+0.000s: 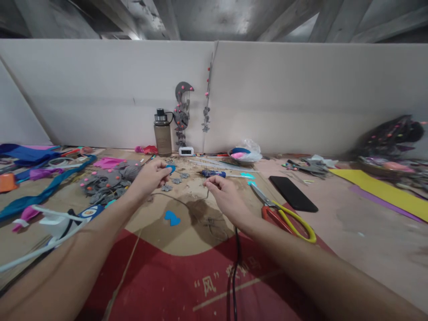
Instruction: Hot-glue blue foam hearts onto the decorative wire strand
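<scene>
Two pinches: at eleven o'clock I see the left hand [154,175] clamped on a blue piece [171,168]; at twelve, the right hand [225,195] on grey cord [207,194]. Toward one, a bowl [245,162] holds pink-and-blue material [238,155] and clear plastic [252,148].

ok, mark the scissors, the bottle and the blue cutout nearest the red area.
Scissors [268,201]: head view, on the metal just ahead of the handles.
Bottle [163,139]: head view, mid-body, below the cap.
Blue cutout [173,220]: head view, on its flat upper face.
</scene>
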Demonstrator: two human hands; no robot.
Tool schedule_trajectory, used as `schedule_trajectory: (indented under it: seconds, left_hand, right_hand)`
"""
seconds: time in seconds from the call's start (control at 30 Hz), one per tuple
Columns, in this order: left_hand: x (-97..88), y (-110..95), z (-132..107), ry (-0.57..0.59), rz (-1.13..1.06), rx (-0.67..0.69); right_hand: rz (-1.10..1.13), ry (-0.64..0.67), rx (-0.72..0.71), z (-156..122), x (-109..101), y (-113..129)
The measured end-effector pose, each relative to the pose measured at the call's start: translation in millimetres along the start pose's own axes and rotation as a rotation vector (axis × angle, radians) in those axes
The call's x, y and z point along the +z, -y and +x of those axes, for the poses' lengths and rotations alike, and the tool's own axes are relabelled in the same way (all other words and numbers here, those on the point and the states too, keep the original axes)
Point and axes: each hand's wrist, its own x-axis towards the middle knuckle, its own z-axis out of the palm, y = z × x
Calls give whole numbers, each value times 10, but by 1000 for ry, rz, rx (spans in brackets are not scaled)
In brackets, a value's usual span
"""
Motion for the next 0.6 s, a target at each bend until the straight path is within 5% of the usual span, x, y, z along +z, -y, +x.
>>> schedule_trajectory:
  seconds: [0.23, 0.4, 0.6]
  left_hand:
    - [420, 91, -200, 254, -364, -33]
    - [484, 91, -292, 545, -530, -96]
    - [442, 36, -300, 565, -627, -175]
  right_hand:
    - [100, 73, -56, -57, 21, 54]
    - [155, 30, -31, -77, -25, 67]
    - [57, 30, -9, -35, -25, -23]
